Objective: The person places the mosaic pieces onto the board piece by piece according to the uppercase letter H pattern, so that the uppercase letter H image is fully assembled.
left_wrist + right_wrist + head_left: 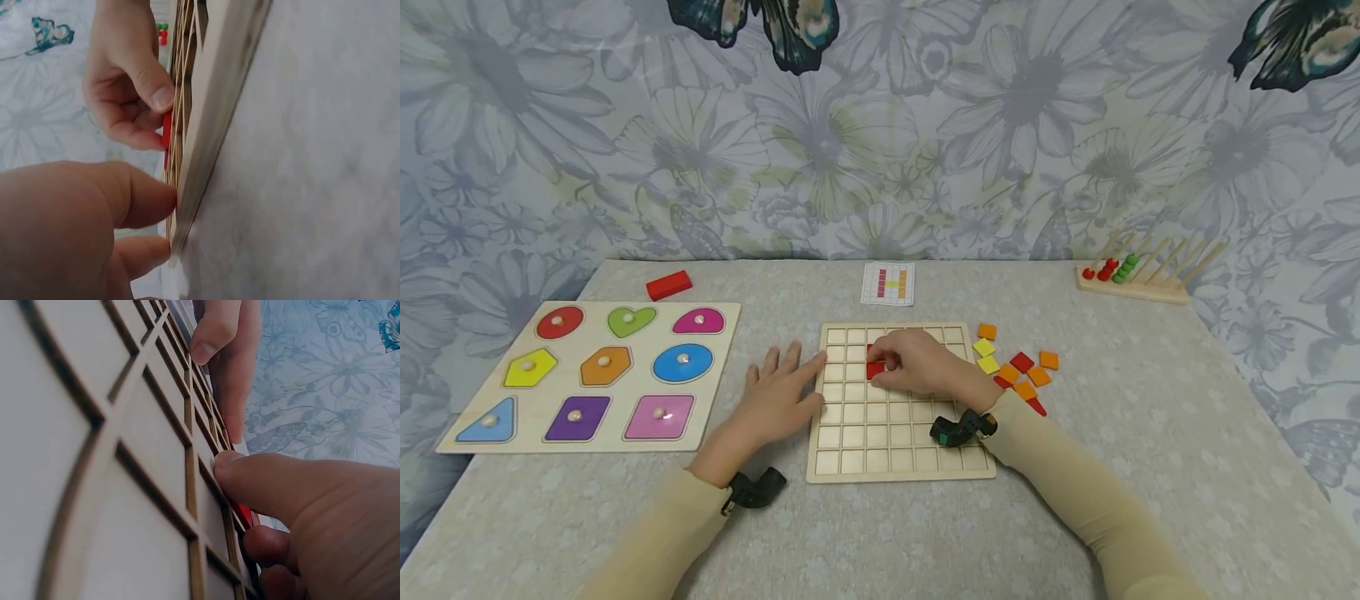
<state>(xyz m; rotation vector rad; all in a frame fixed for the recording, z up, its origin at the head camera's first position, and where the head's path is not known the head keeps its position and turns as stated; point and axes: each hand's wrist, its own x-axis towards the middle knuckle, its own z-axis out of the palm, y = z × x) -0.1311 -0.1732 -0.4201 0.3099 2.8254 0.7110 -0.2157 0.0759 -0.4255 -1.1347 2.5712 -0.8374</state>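
A wooden grid board point(842, 437) with square cells lies in front of the person. Over its upper middle, the right hand point(917, 362) pinches a red square tile point(167, 129) between thumb and curled fingers, right at the cells. Another bit of red shows just beyond it, partly hidden by that hand. The left hand point(778, 396) has its fingers spread, with thumb and index fingertips against the board's left edge. Loose orange point(1048, 360), yellow point(988, 365) and red tiles point(1022, 362) are scattered right of the board, some partly behind the right wrist.
On the left lies a shape puzzle board point(568, 346) with knobbed pieces, a red block point(668, 285) behind it. A small pattern card point(887, 283) sits beyond the grid. At the back right stands a wooden peg counter point(1138, 287) with red and green beads.
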